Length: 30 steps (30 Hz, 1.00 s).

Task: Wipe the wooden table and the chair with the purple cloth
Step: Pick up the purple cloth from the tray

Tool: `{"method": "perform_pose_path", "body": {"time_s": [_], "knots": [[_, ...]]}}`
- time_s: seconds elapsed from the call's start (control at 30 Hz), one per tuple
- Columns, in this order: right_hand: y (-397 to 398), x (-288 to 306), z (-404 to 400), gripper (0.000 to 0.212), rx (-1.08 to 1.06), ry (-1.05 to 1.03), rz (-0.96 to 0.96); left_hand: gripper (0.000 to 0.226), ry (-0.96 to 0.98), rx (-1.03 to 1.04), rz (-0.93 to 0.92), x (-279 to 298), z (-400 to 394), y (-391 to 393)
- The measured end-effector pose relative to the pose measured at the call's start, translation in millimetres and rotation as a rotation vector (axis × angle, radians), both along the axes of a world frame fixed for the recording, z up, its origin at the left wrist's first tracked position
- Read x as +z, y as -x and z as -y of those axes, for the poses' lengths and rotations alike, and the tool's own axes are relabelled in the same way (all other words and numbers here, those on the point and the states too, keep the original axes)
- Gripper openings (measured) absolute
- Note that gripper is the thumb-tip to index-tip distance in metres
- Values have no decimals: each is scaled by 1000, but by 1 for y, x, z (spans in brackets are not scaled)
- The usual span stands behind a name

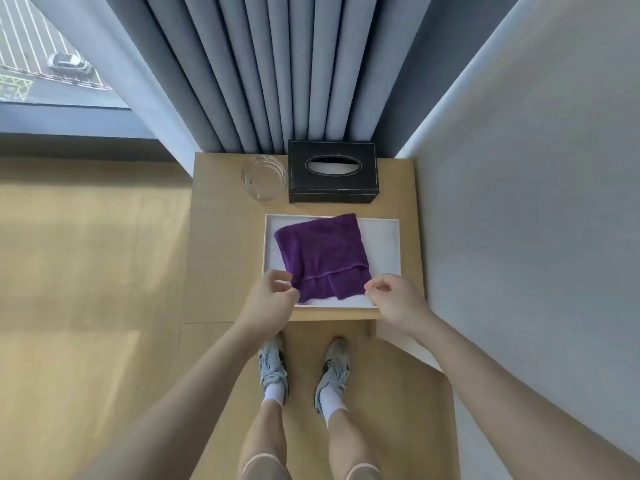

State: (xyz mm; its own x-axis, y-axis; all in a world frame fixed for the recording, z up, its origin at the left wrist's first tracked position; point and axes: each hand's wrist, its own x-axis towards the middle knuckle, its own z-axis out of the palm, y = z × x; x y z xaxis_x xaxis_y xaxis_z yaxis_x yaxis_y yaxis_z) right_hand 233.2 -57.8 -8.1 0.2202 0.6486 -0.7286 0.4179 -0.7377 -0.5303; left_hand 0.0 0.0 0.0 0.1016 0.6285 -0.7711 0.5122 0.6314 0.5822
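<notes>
Partly, hands (332, 296) hide the purple cloth's (322, 254) corners.

Black tissue box (332, 171) by the curtain (277, 71), glass ashtray (264, 178) just left of it, white tray (381, 244) nearer.

Grey pleated curtains (294, 71) hang at the back beside a window (45, 53) on the left. A pale wall (540, 174) stands right; daylight falls on the wooden floor (86, 289).
</notes>
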Motion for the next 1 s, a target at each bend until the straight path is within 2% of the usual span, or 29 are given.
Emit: {"method": "perform_pose_path", "body": {"time_s": [0.13, 0.27, 0.4, 0.5, 0.6, 0.73, 1.0], "knots": [[-4, -70, -11, 18, -53, 65, 134, 28, -29, 14, -78, -63, -19, -15], [1, -118, -36, 14, -216, -82, 290, 44, -77, 101, -157, -113, -40, -29], [14, -144, -57, 22, -297, -112, 268, 42, -76, 141, -203, -138, -55, -45], [25, -141, -62, 19, -291, -138, 190, 21, -32, 120, -195, -137, -63, -56], [31, -116, -63, 20, -205, -239, 175, 13, -27, 109, -152, -115, -66, -55], [36, -51, -66, 31, -151, -345, 80, 11, -27, 129, -77, -48, -71, -46], [57, 152, -101, 38, -134, -706, -111, 11, -274, 261, 41, 137, -89, -14]]}}
